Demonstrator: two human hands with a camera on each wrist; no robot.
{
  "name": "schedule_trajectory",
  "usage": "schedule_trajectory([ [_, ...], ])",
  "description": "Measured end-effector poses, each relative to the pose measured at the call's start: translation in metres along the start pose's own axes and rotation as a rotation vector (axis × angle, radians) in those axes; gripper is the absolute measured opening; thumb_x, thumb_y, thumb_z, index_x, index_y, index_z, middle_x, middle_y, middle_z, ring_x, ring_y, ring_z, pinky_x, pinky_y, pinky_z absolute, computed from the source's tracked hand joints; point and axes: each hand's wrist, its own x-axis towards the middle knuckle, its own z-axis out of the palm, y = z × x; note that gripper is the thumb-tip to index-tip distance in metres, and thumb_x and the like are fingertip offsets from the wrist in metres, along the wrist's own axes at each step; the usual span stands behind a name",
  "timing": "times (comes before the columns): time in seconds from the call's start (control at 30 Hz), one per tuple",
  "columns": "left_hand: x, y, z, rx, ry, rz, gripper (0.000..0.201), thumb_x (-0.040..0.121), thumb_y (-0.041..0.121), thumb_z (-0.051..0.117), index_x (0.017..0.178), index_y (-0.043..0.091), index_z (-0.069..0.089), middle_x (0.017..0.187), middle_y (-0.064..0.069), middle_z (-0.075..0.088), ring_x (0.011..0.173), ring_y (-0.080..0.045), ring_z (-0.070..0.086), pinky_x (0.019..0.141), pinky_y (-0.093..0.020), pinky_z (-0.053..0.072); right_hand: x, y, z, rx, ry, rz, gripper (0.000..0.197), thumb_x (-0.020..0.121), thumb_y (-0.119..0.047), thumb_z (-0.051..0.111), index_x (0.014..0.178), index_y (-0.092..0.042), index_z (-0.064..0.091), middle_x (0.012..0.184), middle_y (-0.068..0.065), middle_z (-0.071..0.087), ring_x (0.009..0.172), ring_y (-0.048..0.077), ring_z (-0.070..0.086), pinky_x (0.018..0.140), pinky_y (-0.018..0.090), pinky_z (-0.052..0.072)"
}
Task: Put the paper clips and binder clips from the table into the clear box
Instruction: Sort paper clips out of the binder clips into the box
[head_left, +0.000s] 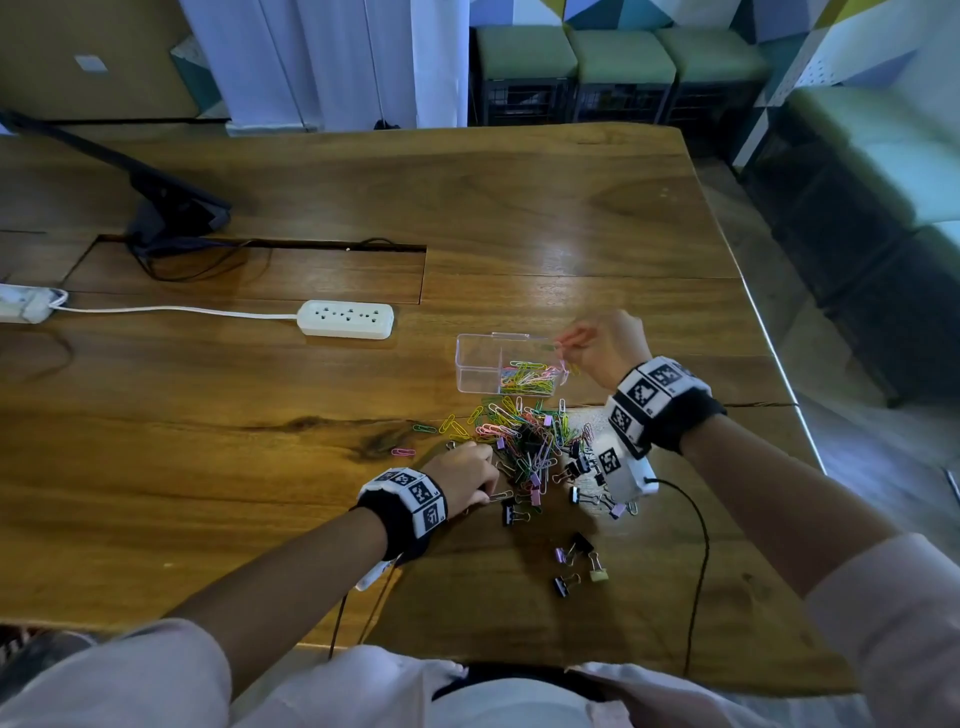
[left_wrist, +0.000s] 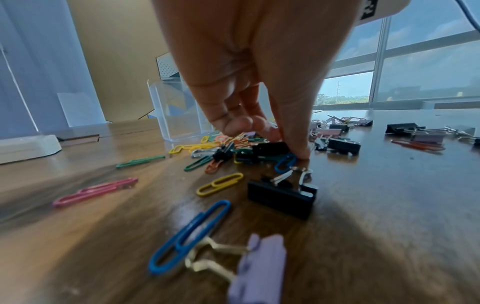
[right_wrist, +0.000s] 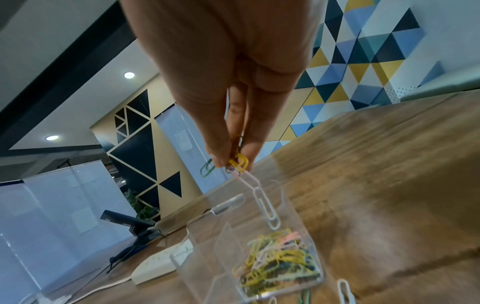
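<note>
Right hand (right_wrist: 228, 86): the fingertips (right_wrist: 219, 158) are drawn together and pinch a small cluster of paper clips (right_wrist: 237, 163), yellow, green and pink among them; from that cluster a white clip (right_wrist: 267, 207) hangs linked below a pink one, its lower end reaching into the open top of the clear box (right_wrist: 205, 259). The head view places this hand (head_left: 605, 345) raised over the right end of the box (head_left: 467, 364). The box stands upright on the wooden table (head_left: 208, 467); an inner wall divides it, and the right-hand compartment holds a heap of coloured clips (right_wrist: 279, 261), while the left compartment shows none. Left hand (left_wrist: 249, 72): fingers point down to the tabletop, the thumb tip (left_wrist: 301, 152) pressing at the near edge of the loose pile, just beside a blue clip (left_wrist: 285, 162) and a black binder clip (left_wrist: 270, 147); whether anything is actually gripped cannot be told. In the head view this hand (head_left: 467, 478) sits at the left edge of the loose pile (head_left: 524, 441), which lies directly in front of the box. A few binder clips (head_left: 576, 564) lie apart, nearer the table's front edge. A white power strip (head_left: 345, 319) rests left of the box, well apart from it.
</note>
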Motion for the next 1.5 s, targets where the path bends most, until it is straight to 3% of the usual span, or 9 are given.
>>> schedule_trajectory([
  [0.13,-0.003,-0.004,0.004,0.018,0.04,-0.043,0.022,0.09,0.033,0.058,0.101,0.014,0.063,0.106,-0.003,0.05,0.105,-0.018,0.048,0.088,-0.031,0.046,0.015,-0.009,-0.002,0.099,0.092,-0.096,0.01,0.076,-0.007,0.073,0.086,-0.007,0.071,0.082,0.002,0.071,0.072,0.007,0.065,0.067,0.007,0.051],
  [0.23,-0.005,-0.009,0.005,0.029,0.055,-0.086,0.029,0.089,0.038,0.058,0.105,0.014,0.057,0.106,-0.003,0.051,0.103,-0.02,0.049,0.084,-0.03,0.044,0.027,-0.015,0.0,0.087,0.099,-0.08,0.011,0.077,-0.004,0.072,0.088,-0.005,0.072,0.084,0.004,0.071,0.075,0.009,0.062,0.064,0.004,0.047],
  [0.43,-0.009,-0.015,0.006,0.023,0.058,-0.126,0.042,0.084,0.045,0.062,0.11,0.014,0.051,0.109,-0.004,0.052,0.103,-0.02,0.049,0.084,-0.028,0.041,0.034,-0.004,0.024,-0.065,0.033,-0.036,0.009,0.08,-0.006,0.069,0.078,-0.015,0.071,0.084,0.0,0.071,0.074,0.007,0.063,0.075,0.019,0.053],
  [0.7,-0.019,-0.017,0.016,0.025,0.114,-0.134,0.047,0.083,0.048,0.062,0.116,0.016,0.052,0.111,-0.003,0.05,0.109,-0.019,0.044,0.089,-0.027,0.041,0.033,0.004,0.04,-0.322,-0.12,-0.073,0.023,0.091,-0.004,0.052,0.1,-0.012,0.072,0.109,0.004,0.069,0.096,0.017,0.065,0.089,0.026,0.052],
  [0.93,-0.025,-0.023,0.013,-0.074,0.141,-0.116,0.044,0.095,0.026,0.051,0.137,0.016,0.044,0.119,-0.006,0.047,0.113,-0.02,0.046,0.094,-0.028,0.04,0.018,0.008,0.046,-0.334,-0.134,-0.179,0.037,0.089,0.004,0.046,0.112,-0.016,0.066,0.117,0.004,0.066,0.101,0.019,0.065,0.093,0.029,0.051],
  [1.03,-0.022,-0.029,0.011,-0.011,0.093,-0.092,0.043,0.095,0.018,0.051,0.137,0.018,0.043,0.12,-0.005,0.047,0.114,-0.021,0.045,0.097,-0.029,0.039,0.003,0.011,0.047,-0.338,-0.131,-0.232,0.034,0.088,0.0,0.049,0.111,-0.018,0.066,0.111,0.004,0.067,0.088,0.019,0.066,0.084,0.029,0.054],
  [1.2,-0.016,-0.032,0.007,0.074,0.035,-0.06,0.043,0.096,0.015,0.048,0.138,0.021,0.041,0.119,-0.003,0.048,0.115,-0.021,0.045,0.093,-0.031,0.042,-0.023,0.028,0.053,-0.403,-0.244,-0.299,0.025,0.085,-0.003,0.054,0.1,-0.017,0.068,0.103,0.0,0.057,0.089,0.014,0.057,0.082,0.025,0.05],
  [1.33,-0.01,-0.03,0.003,0.14,0.003,-0.059,0.037,0.097,0.019,0.047,0.134,0.021,0.045,0.122,-0.002,0.052,0.114,-0.022,0.046,0.09,-0.033,0.043,-0.038,0.045,0.058,-0.533,-0.487,-0.292,0.026,0.085,-0.01,0.061,0.109,-0.018,0.064,0.114,0.001,0.06,0.106,0.016,0.057,0.089,0.023,0.044],
  [1.5,-0.004,-0.028,-0.002,0.184,-0.05,-0.044,0.025,0.096,0.023,0.05,0.119,0.015,0.054,0.117,-0.004,0.055,0.111,-0.023,0.048,0.088,-0.035,0.047,-0.051,0.056,0.066,-0.624,-0.53,-0.259,0.039,0.083,-0.018,0.065,0.12,-0.02,0.056,0.117,0.001,0.057,0.105,0.016,0.056,0.088,0.026,0.05],
])
